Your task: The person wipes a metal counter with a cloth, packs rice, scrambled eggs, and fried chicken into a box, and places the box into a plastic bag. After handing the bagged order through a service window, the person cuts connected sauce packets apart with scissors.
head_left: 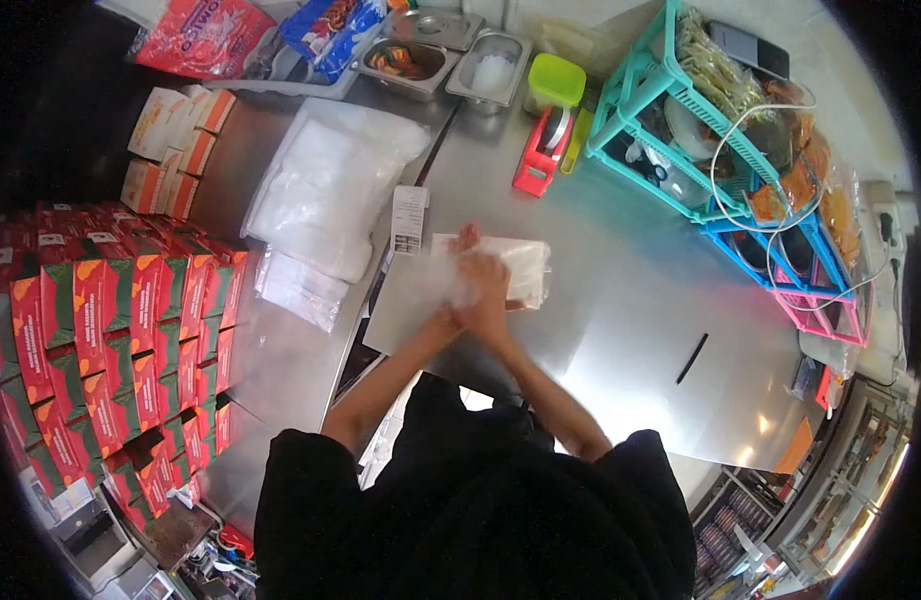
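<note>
My two hands meet over the near part of the steel counter. My right hand has its fingers curled in close to the left one, and what they hold is hidden. My left hand is partly covered by a blurred, whitish film that looks like thin clear plastic, so its fingers do not show clearly. Under and beside the hands lies a flat stack of clear plastic bags. A pale flat sheet or board rests below my left wrist. Something small and reddish shows just beyond the hands.
A printed paper slip and large plastic packs lie leftward. Red boxes are stacked at far left. A red tape dispenser, metal pans and turquoise rack stand beyond. A black strip lies right.
</note>
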